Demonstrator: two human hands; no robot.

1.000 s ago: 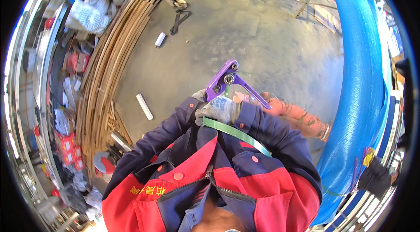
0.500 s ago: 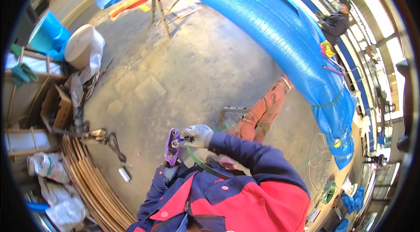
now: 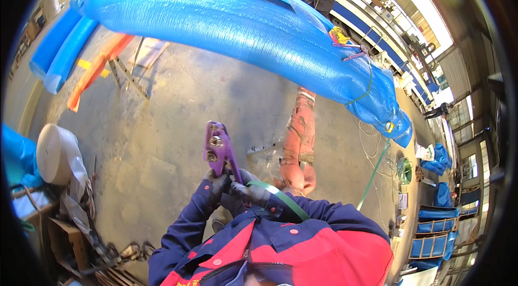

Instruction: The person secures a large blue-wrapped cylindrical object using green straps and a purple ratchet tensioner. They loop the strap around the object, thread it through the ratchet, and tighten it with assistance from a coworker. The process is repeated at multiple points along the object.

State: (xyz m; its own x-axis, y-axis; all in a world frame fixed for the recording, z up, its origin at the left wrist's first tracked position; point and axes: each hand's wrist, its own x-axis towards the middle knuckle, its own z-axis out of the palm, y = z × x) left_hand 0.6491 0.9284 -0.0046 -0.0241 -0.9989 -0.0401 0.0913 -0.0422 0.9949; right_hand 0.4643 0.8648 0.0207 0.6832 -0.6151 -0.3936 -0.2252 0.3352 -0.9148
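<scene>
- Because the left hand [image 3: 216,182] is curled tight around its lower end, the purple tool [image 3: 217,148] stands up beyond both hands, its metal fittings turned upward, probably so they stay in view.
- The right hand [image 3: 252,193] sits just beside the left, fingers bent at the tool's lower part; I cannot tell whether they pinch the tool, the strap [image 3: 278,194] or both.
- From the right hand the strap bends back over the right sleeve [image 3: 324,210], which likely keeps its loose length out of the way.
- A green line [image 3: 375,172], well to the right of the hands, rises from behind that sleeve to the near end of the blue roll [image 3: 216,21]; its straightness suggests some tension.
- Beyond the hands, the roll lies across the view with a green band [image 3: 362,94] around it, seemingly to keep the wrapping closed.
- Beyond the right hand, an orange prop [image 3: 298,140] reaches the roll's edge; far left of the hands, an orange beam [image 3: 100,67] rests on legs. Both seem placed to bear the roll above the floor [image 3: 189,86].
</scene>
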